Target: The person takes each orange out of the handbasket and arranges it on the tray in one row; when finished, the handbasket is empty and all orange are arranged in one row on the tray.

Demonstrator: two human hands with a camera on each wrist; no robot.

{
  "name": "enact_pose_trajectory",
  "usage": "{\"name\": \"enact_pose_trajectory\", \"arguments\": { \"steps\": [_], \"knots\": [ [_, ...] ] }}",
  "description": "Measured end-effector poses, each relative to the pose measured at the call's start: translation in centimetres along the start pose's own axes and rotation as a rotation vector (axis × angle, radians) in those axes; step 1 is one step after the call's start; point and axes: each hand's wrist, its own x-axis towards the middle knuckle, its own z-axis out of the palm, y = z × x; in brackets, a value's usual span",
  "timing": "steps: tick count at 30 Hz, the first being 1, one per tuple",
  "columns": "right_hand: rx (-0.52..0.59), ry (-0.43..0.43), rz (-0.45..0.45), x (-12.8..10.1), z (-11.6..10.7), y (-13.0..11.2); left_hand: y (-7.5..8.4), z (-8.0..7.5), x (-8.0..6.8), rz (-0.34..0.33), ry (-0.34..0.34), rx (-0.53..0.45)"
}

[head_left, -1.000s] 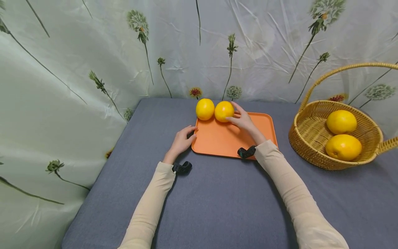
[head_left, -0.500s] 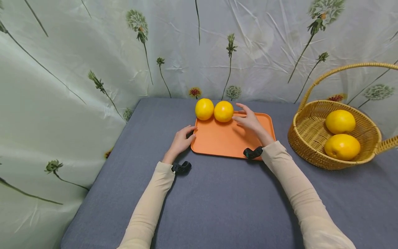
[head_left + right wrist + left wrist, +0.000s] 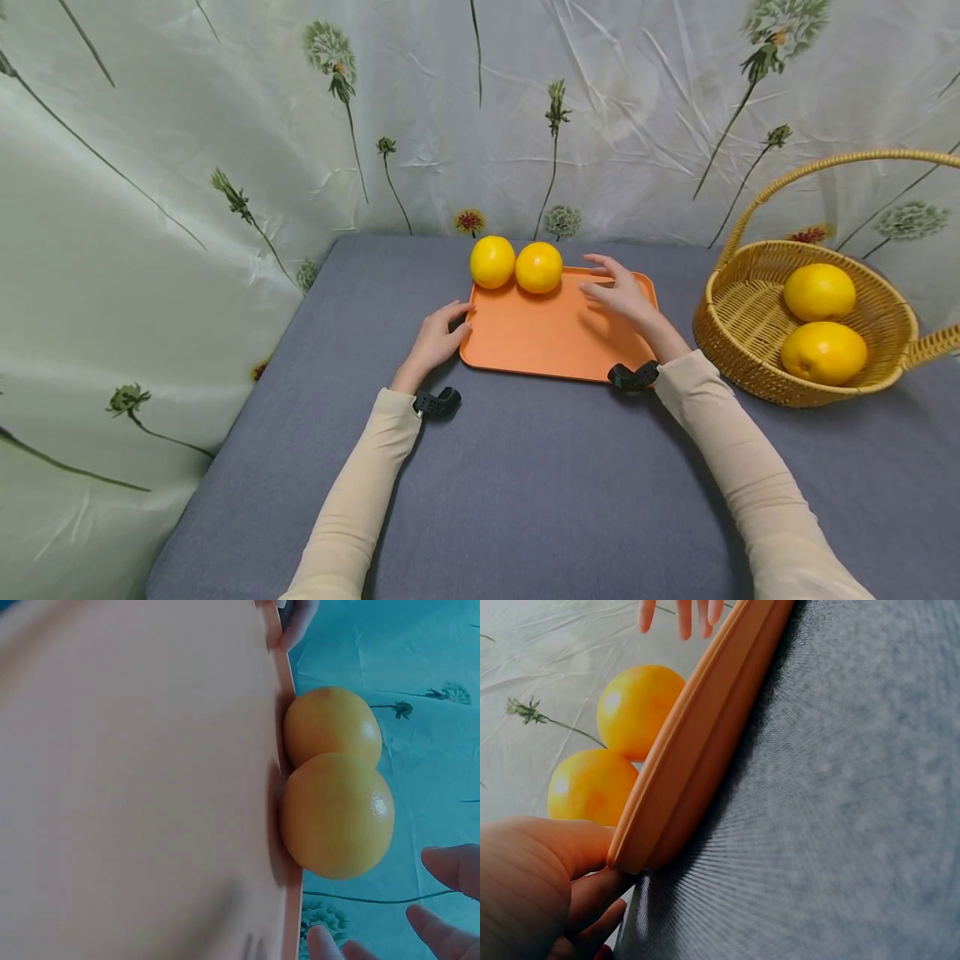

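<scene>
The orange tray (image 3: 551, 333) lies flat on the grey cloth of the table (image 3: 525, 483), its long axis running left to right across your view, the short sides facing your two arms. Two oranges sit on its far edge, touching each other: the left orange (image 3: 492, 262) at the far left corner and the right orange (image 3: 538, 267) just beside it. In the right wrist view the pair press against the tray's rim, the right orange (image 3: 337, 816) nearer the camera and the left orange (image 3: 331, 725) behind it.

Your left hand (image 3: 437, 337) rests at the tray's near left corner. The thumb lies on the rim and the fingers curl under the corner, as the left wrist view shows, so it pinches the tray's edge (image 3: 697, 750).

Your right hand (image 3: 622, 293) hovers over the right part of the tray, near the right orange but apart from it. Its fingers (image 3: 600, 262) are loosely spread and gently bent, holding nothing.

Well apart to the right stands a wicker basket (image 3: 731, 333) with a tall arched handle. It holds two larger yellow fruits, a far fruit (image 3: 818, 292) and a near fruit (image 3: 823, 352). A pale flower-printed curtain (image 3: 225, 125) hangs behind and to the left of the table.
</scene>
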Motion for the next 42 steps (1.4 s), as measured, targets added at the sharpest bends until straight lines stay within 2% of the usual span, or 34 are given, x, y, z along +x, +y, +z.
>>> {"name": "enact_pose_trajectory", "arguments": {
  "steps": [13,24,28,34,42],
  "knots": [
    [-0.082,0.041,-0.070,-2.3,-1.7,-0.2,0.1,0.0,0.0,-0.004,-0.004,-0.008],
    [-0.084,0.060,-0.090,-4.7,-3.4,-0.2,0.1,0.0,0.0,0.003,-0.008,-0.011],
    [-0.112,0.083,-0.112,-5.6,-4.1,0.1,0.0,0.0,-0.2,0.010,0.000,-0.016],
    [-0.149,0.116,-0.148,-6.9,-5.1,0.7,0.0,0.0,0.0,-0.017,-0.014,-0.012],
    [-0.182,0.149,-0.148,-8.4,-6.6,1.5,0.2,-0.1,-0.1,-0.009,-0.007,0.004]
  ]
}}
